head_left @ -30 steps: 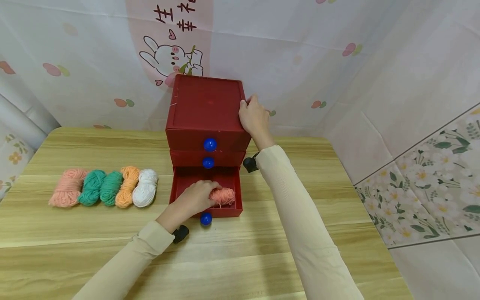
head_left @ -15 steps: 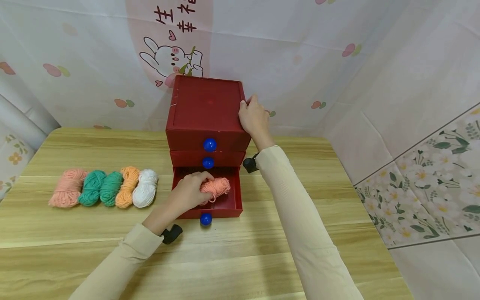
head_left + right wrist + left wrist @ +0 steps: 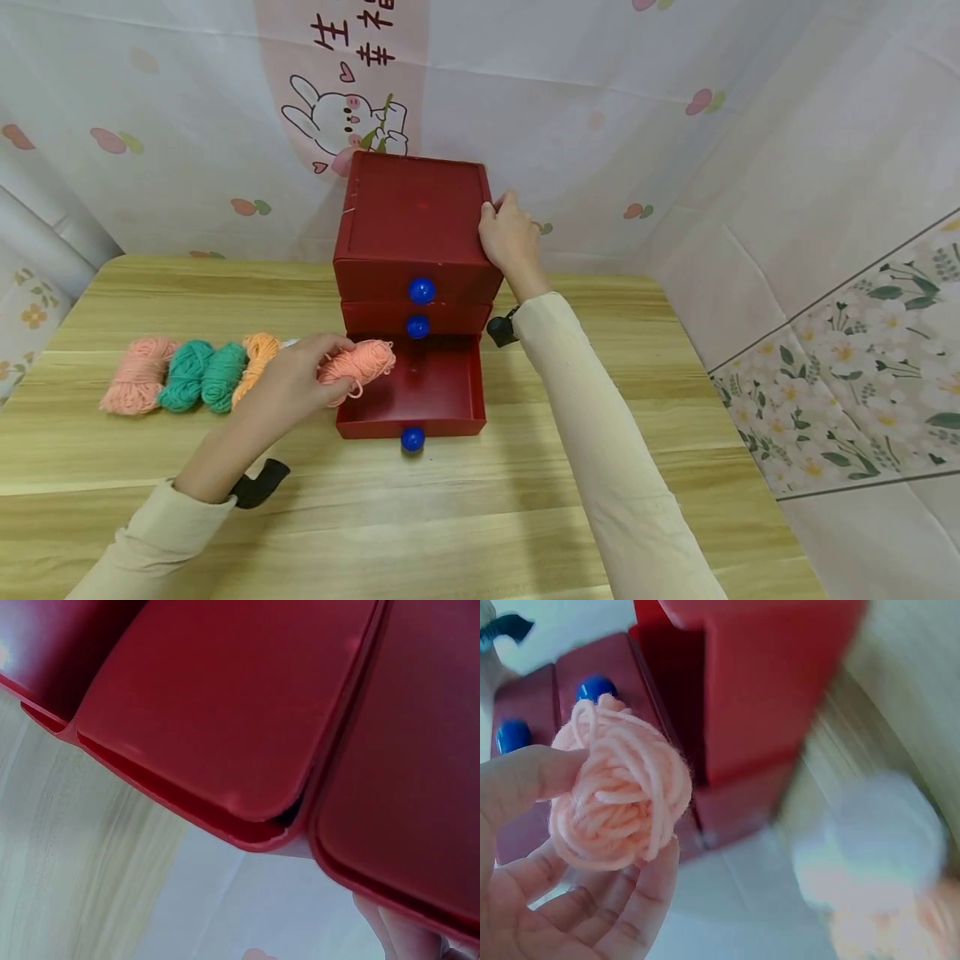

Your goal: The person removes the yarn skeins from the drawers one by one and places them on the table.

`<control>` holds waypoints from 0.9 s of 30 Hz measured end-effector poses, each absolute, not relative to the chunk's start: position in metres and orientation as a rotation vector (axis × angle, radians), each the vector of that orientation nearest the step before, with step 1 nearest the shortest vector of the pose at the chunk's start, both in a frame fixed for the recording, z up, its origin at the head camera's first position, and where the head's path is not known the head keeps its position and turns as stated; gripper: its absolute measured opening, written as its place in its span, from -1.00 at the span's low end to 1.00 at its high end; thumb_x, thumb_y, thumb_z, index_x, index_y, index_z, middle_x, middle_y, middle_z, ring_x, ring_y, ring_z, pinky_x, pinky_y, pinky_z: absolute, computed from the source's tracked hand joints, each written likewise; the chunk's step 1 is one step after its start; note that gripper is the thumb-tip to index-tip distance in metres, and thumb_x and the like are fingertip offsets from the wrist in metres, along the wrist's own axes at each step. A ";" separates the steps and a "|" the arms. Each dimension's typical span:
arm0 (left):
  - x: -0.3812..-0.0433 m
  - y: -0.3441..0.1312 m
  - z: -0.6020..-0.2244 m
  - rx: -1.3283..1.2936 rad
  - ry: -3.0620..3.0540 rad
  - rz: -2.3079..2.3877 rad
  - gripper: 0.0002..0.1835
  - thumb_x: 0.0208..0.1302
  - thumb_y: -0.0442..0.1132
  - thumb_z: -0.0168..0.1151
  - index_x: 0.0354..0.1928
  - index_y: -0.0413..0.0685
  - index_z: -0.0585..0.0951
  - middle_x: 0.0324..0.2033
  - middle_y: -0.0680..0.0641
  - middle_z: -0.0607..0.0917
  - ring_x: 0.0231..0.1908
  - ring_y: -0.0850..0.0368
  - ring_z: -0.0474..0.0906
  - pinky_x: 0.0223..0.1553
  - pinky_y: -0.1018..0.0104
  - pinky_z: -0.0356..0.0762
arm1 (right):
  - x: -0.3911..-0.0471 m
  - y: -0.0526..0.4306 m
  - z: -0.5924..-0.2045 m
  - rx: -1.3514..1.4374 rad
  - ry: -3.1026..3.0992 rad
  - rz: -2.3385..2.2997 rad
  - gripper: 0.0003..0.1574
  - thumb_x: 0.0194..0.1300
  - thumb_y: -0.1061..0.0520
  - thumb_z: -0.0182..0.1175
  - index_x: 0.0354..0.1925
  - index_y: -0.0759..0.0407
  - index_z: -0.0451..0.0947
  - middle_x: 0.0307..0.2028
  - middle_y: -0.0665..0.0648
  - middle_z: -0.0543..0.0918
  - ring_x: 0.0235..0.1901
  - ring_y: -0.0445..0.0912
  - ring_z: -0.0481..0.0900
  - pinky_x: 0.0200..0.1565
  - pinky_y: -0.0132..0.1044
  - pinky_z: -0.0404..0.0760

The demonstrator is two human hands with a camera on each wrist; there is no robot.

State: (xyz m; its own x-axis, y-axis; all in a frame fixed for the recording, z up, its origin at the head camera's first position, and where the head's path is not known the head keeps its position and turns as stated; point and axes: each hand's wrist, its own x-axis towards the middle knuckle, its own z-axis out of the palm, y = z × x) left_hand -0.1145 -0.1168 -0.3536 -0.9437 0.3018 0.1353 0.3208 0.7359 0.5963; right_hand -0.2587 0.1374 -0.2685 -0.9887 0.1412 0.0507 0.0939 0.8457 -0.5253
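A skein of coral-pink yarn (image 3: 363, 362) is gripped between the thumb and fingers of my left hand (image 3: 296, 379), above the left side of the pulled-out bottom drawer (image 3: 450, 427). The left wrist view shows the yarn (image 3: 622, 787) close up, with a loose loop on top. My right hand (image 3: 513, 242) holds the upper right edge of the red drawer cabinet (image 3: 416, 208), thumb on its top. In the right wrist view, some of its fingers (image 3: 405, 930) show past the cabinet's edge, partly hidden.
Left of the cabinet lies a row of yarn skeins: pink (image 3: 138, 375), two green (image 3: 187, 375), orange (image 3: 258, 358) and a white one mostly hidden behind my left hand. Blue knobs (image 3: 422, 290) mark the drawers. A patterned curtain (image 3: 585, 108) hangs behind the wooden table (image 3: 450, 517).
My left hand has lifted the coral-pink yarn from inside the bottom drawer and moved it left, to the drawer's left side. My right hand has stayed on the cabinet.
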 end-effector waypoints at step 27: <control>-0.118 -0.332 -0.400 0.258 -2.732 -0.658 -0.56 0.14 -0.44 0.15 0.00 -0.61 0.32 -0.29 -0.57 0.42 -0.63 -0.11 0.37 -0.72 0.42 0.16 | -0.257 0.137 -0.267 -0.183 -2.928 0.841 -0.54 0.46 -0.14 -0.28 0.08 0.11 0.26 -0.14 0.23 0.55 -0.16 0.13 0.49 -0.09 -0.06 0.44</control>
